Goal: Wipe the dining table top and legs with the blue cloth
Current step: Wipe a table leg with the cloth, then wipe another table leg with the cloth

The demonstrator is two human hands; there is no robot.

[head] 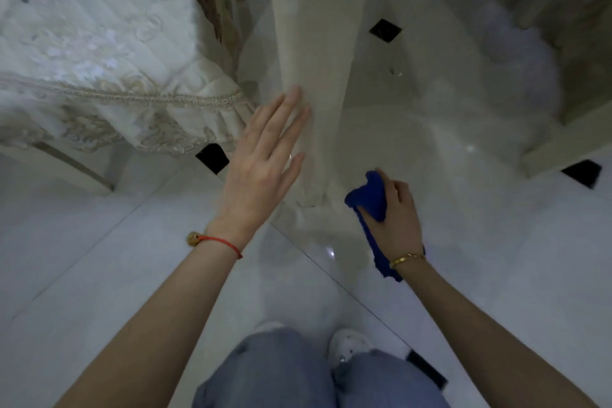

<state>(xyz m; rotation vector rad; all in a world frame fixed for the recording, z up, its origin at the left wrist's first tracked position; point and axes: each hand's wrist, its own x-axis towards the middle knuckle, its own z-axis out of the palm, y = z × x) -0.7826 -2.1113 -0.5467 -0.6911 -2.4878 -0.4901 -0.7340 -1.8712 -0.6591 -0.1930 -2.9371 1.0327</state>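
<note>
A cream table leg (318, 53) runs from the top of the view down to the white floor, ending near the middle. My left hand (265, 162) lies flat and open against the leg's left face, fingers spread. My right hand (397, 212) is closed on the blue cloth (369, 195), bunched at the lower right of the leg close to its foot. A tail of the cloth hangs below my wrist. Whether the cloth touches the leg is unclear.
A chair with a cream embroidered seat cover (99, 53) stands at the left, close to the leg. Another cream leg or frame (563, 149) sits at the right. The glossy white tiled floor (99, 258) has small black insets. My knees in jeans (298, 374) are at the bottom.
</note>
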